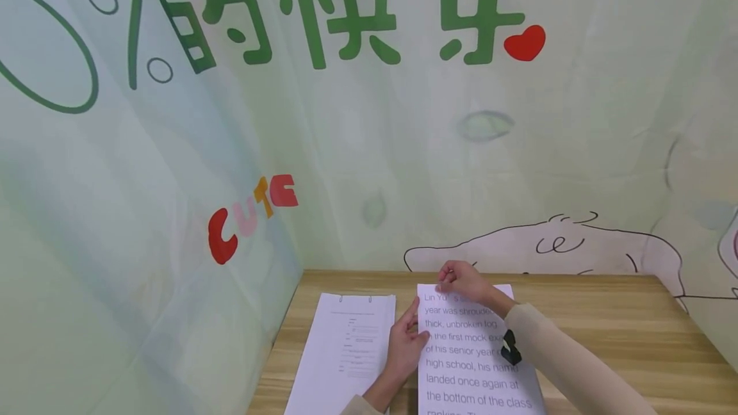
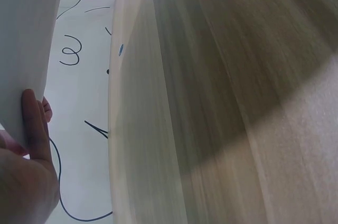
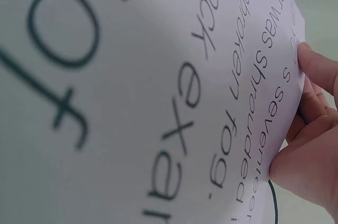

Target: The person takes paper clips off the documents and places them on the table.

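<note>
A white printed paper with large English text is held up over the table in the head view. My left hand grips its left edge, thumb on the printed face. In the left wrist view, fingers of my left hand lie against the plain back of the paper. My right hand pinches the top edge near the upper left corner. The right wrist view shows the right hand at that edge, beside the first lines of text, some of its fingers behind the paper.
To the left on the wooden table lies a white document with small print and two binding rings at its top. A patterned cloth hangs behind and at the sides. A black device sits on the right wrist.
</note>
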`<state>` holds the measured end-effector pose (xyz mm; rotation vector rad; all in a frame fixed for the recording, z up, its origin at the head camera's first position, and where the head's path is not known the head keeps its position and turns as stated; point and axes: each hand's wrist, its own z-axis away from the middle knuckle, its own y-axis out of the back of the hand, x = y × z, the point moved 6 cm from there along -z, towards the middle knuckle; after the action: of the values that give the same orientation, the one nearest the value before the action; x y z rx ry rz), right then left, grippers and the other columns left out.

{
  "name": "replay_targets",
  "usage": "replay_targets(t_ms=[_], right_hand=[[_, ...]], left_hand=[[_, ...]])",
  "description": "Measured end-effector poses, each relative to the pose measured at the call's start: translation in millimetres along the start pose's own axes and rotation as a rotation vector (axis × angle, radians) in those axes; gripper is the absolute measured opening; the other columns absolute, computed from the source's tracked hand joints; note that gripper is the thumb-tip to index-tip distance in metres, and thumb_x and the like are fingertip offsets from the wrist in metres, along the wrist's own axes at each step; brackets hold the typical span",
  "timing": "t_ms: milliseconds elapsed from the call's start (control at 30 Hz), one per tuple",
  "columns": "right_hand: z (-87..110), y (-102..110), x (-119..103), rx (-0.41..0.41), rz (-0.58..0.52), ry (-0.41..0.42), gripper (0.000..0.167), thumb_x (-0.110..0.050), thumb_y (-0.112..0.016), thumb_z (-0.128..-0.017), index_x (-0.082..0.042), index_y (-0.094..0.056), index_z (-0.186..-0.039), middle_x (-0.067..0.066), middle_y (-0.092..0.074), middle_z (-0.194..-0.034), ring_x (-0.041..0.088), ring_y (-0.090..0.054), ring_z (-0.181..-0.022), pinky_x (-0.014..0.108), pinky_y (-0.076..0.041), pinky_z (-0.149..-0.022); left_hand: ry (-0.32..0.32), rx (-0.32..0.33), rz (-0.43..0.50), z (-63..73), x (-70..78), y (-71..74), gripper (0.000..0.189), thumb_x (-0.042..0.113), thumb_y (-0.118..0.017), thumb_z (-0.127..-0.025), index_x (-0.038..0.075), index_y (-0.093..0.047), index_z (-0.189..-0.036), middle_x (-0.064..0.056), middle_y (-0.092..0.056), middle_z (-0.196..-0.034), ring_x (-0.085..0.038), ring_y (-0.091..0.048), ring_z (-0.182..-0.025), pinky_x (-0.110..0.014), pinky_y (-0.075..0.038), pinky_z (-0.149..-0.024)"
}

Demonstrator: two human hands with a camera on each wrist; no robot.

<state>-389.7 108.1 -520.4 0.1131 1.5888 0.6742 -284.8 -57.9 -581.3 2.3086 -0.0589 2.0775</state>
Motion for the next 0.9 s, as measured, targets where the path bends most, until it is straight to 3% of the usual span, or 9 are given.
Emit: replay_targets(t_ms=[300,633,900], right_hand=[[0.2,0.9,3.5,-0.029,-0.033,0.018,0.013,0.000,-0.065,-0.099,0.001,-0.061,-0.111,0.010,-0.066,-0.091,0.020,-0.062,-0.080,0.027,-0.054,-0.072],[0.6,23.6,5.1,0.043,-0.029,0.090,0.018,0.007,-0.054,-0.100,0.004,-0.053,-0.117,0.024,-0.069,-0.095,0.026,-0.066,-0.087,0.033,-0.049,-0.083],[3.6,34.2,8.2,0.041,-0.024,0.068,0.021,0.003,-0.062,-0.099,-0.001,-0.054,-0.119,0.012,-0.063,-0.090,0.019,-0.057,-0.081,0.031,-0.048,-0.077]], left_hand=[[0.007,-0.001,-0.022,-2.2,-2.0,-2.2,0.079,-0.016,-0.063,-0.089,0.009,-0.042,-0.162,-0.020,-0.070,-0.125,-0.016,-0.075,-0.086,-0.025,-0.063,-0.072],[0.013,-0.009,-0.019,2.7,-4.1,-5.5,0.081,-0.018,-0.063,-0.086,0.006,-0.042,-0.161,-0.021,-0.069,-0.124,-0.017,-0.075,-0.085,-0.027,-0.064,-0.072],[-0.026,-0.003,-0.052,2.8,-3.6,-3.5,0.081,-0.017,-0.064,-0.086,0.006,-0.043,-0.161,-0.021,-0.069,-0.121,-0.014,-0.073,-0.078,-0.026,-0.063,-0.069]])
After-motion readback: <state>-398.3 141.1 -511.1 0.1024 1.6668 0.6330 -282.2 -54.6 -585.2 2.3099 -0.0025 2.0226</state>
